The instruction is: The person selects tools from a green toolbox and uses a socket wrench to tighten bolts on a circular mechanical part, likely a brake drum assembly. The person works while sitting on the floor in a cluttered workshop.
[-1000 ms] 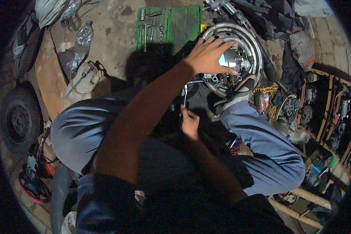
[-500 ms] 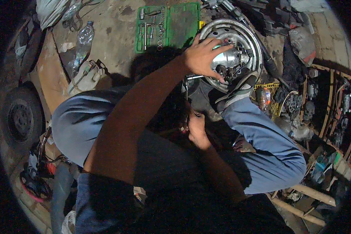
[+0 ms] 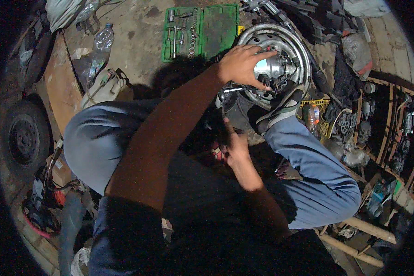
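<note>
My left hand [image 3: 244, 64] spans a shiny metal cylindrical assembly [image 3: 280, 68] inside a steel wheel rim [image 3: 299, 50], thumb low and fingers over its upper left side. A chrome bar [image 3: 232, 89] sits just under that hand, with a dark tool shaft [image 3: 223, 109] dropping from it. Lower down, my right hand [image 3: 236, 146] is at this shaft, thumb pointing up along it; its fingertips are in shadow. A red patterned item [image 3: 218, 151] shows beside that hand. My right shoe [image 3: 285, 106] is against the lower side of the rim.
An open green socket case [image 3: 218, 32] lies beyond my hands. A plastic bottle [image 3: 103, 39], pale jerrycan [image 3: 96, 92], cardboard sheet [image 3: 57, 101] and spare wheel [image 3: 23, 138] are on the left. A yellow crate [image 3: 324, 110], metal bars and scattered parts crowd the right.
My left hand has dipped slightly and shifted over the assembly. My right hand has moved a little right along with its forearm, its thumb now more extended upward and fingers deeper in shadow.
</note>
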A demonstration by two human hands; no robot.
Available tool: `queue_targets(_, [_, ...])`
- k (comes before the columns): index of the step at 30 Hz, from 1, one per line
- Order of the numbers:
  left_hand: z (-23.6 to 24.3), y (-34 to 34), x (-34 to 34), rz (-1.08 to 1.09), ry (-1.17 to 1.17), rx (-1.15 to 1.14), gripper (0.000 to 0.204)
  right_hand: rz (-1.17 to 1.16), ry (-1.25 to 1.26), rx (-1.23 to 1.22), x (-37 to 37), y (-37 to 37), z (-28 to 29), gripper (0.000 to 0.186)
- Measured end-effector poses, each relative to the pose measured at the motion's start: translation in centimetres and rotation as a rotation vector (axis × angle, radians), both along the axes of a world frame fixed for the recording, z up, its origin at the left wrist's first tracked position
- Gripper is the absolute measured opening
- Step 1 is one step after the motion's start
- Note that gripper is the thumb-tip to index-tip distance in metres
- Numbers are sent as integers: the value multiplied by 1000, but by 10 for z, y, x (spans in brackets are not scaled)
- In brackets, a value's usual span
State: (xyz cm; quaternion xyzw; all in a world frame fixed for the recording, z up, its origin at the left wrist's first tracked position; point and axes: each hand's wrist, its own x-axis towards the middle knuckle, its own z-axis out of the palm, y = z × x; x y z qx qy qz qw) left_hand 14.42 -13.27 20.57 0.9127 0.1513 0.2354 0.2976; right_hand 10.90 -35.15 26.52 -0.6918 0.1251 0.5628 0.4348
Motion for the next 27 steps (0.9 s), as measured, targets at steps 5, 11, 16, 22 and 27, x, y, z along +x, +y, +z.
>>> queue_targets(5, [2, 2, 3, -22, 49, -41, 110, -61, -128, -62, -13, -20, -68, 38])
queue_targets(11, [-1, 2, 4, -24, 1, -5, 109, -101, -177, -181, 3, -34, -59, 49])
queue_targets(16, [1, 2, 2, -33, 17, -21, 109, 128, -40, -62, -4, -40, -17, 45])
queue_targets(22, [4, -6, -10, 87, 236, -46, 106, 274, -402, 30, 2, -77, 1, 42])
queue_targets(27, [-22, 0, -40, 586, -45, -412, 80, 229, -977, 135, 33, -103, 24, 46])
